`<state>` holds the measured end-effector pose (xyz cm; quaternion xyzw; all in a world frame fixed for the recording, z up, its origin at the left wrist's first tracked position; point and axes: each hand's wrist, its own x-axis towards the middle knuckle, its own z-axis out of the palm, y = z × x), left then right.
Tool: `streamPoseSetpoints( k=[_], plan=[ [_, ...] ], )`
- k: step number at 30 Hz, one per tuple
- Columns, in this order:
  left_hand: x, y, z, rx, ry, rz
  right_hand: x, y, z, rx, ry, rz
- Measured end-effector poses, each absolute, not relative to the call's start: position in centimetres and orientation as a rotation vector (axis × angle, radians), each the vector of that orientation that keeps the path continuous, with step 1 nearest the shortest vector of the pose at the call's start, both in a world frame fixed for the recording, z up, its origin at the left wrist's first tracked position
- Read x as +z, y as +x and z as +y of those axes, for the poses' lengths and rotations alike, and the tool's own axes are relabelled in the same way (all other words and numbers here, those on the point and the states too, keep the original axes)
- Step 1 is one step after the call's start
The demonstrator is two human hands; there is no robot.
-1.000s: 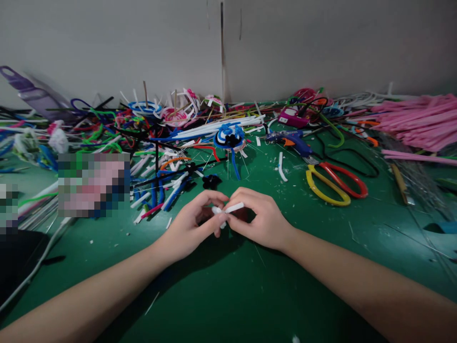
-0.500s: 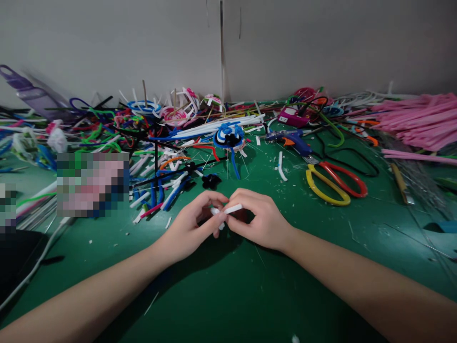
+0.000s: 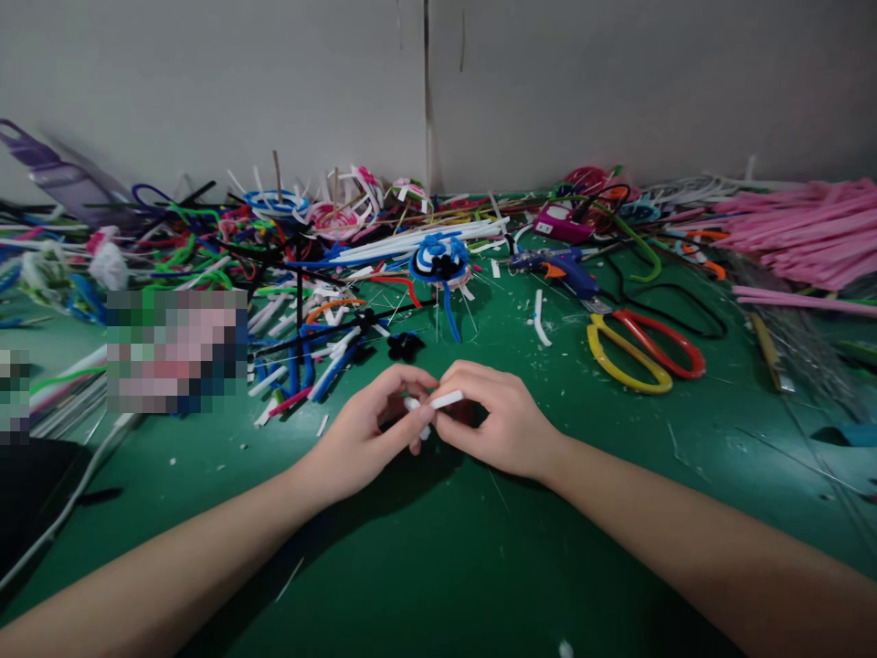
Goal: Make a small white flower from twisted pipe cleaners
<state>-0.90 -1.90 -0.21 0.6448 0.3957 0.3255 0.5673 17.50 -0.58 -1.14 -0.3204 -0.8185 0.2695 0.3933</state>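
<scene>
A small bent white pipe cleaner (image 3: pixel 447 399) is pinched between my two hands, low over the green table. My left hand (image 3: pixel 380 425) has its thumb and fingertips closed on the white piece. From the right, my right hand (image 3: pixel 497 416) grips the same piece, its fingertips touching those of my left hand. One white end sticks out to the right over my right fingers. Just beyond the hands lie a black flower shape (image 3: pixel 406 346) and a blue, white and black coiled flower (image 3: pixel 439 261) with a blue stem.
Scissors (image 3: pixel 630 356) with yellow and red handles and a blue glue gun (image 3: pixel 575 274) lie to the right. Pink pipe cleaners (image 3: pixel 808 228) are piled at the far right. Coloured cut pieces cover the back left, near a purple bottle (image 3: pixel 75 187). A white cable (image 3: pixel 86 484) runs along the left.
</scene>
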Motion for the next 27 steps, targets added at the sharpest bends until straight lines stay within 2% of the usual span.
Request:
streamPoseSetpoints(
  k=[27],
  plan=[
    [-0.33, -0.88, -1.94, 0.761, 1.463, 0.946, -1.11, 17.42, -0.5, 0.694, -0.817, -2.077]
  ],
)
